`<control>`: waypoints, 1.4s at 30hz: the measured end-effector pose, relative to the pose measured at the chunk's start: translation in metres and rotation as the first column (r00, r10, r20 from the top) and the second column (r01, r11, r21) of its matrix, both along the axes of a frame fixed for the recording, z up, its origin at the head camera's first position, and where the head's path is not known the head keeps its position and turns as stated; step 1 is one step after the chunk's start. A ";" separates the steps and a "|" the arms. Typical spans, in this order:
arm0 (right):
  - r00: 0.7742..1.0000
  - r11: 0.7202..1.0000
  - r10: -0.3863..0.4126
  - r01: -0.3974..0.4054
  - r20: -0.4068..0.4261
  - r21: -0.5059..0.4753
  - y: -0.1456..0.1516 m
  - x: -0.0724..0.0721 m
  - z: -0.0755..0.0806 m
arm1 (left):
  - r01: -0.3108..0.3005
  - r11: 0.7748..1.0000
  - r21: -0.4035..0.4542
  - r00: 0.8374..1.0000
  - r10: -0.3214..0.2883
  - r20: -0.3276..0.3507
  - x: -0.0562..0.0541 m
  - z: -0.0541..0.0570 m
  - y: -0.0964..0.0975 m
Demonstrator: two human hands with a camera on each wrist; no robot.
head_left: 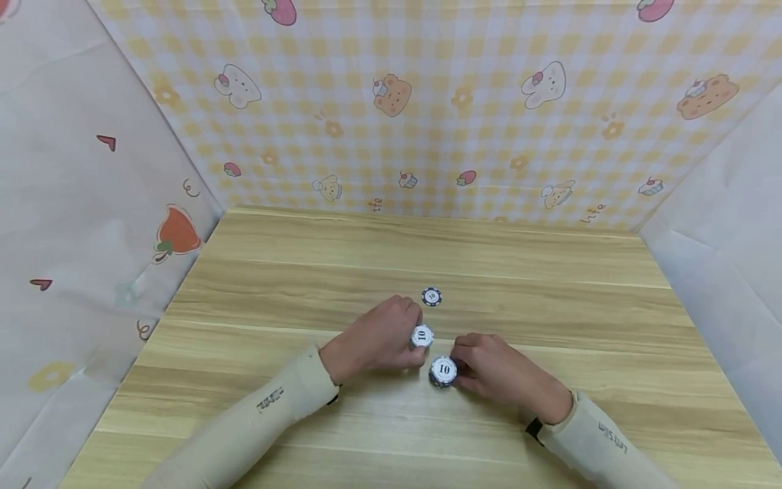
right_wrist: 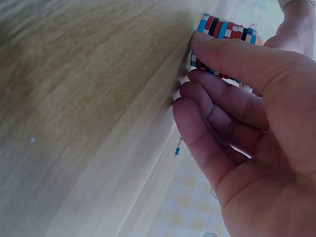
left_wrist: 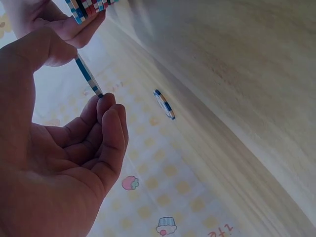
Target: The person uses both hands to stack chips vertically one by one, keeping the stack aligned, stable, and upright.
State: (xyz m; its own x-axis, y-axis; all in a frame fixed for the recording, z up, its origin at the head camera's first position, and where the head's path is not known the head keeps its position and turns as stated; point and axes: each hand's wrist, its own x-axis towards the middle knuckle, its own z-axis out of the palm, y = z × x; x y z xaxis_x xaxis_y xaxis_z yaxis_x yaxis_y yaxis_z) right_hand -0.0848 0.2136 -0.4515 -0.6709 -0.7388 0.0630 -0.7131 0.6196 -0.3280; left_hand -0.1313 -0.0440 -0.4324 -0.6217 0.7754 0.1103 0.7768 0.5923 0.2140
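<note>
Between thumb and fingertips my left hand (head_left: 386,334) pinches a single poker chip (head_left: 421,335), marked 10 on its white face. The left wrist view shows that chip (left_wrist: 89,76) edge-on, blue and white, raised above the table. Just nearer to me stands an upright stack of poker chips (head_left: 443,371), also topped with a 10. My right hand (head_left: 497,369) holds this stack from the right side, thumb and index finger around its lower part. Seen from the right wrist, the stack (right_wrist: 228,28) has blue, red, black and white edges.
Beyond the left hand, another poker chip (head_left: 431,296) with a dark rim lies flat on the wooden table (head_left: 305,258). A yellow checked cloth (head_left: 427,136) hangs behind the table, and pale sheets (head_left: 73,204) stand at both sides.
</note>
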 end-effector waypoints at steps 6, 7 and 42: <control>1.000 1.000 0.001 -0.001 0.007 -0.005 0.000 -0.001 0.000 | 0.010 1.000 0.011 1.000 -0.010 0.007 0.006 0.003 0.004; 1.000 1.000 0.000 0.000 0.010 -0.006 0.001 -0.001 0.000 | 0.009 1.000 0.012 1.000 -0.009 0.014 0.007 0.003 0.005; 1.000 1.000 0.008 -0.008 0.014 -0.020 0.001 -0.001 -0.003 | 0.080 0.996 -0.050 0.996 -0.082 -0.044 0.033 -0.007 0.026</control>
State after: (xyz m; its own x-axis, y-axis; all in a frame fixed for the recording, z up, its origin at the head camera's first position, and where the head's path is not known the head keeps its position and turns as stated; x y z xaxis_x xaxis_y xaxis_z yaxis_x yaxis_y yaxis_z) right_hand -0.0862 0.2148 -0.4541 -0.6657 -0.7431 0.0682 -0.7134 0.6070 -0.3501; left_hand -0.0987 -0.0181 -0.4398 -0.5516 0.8283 0.0987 0.8311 0.5356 0.1500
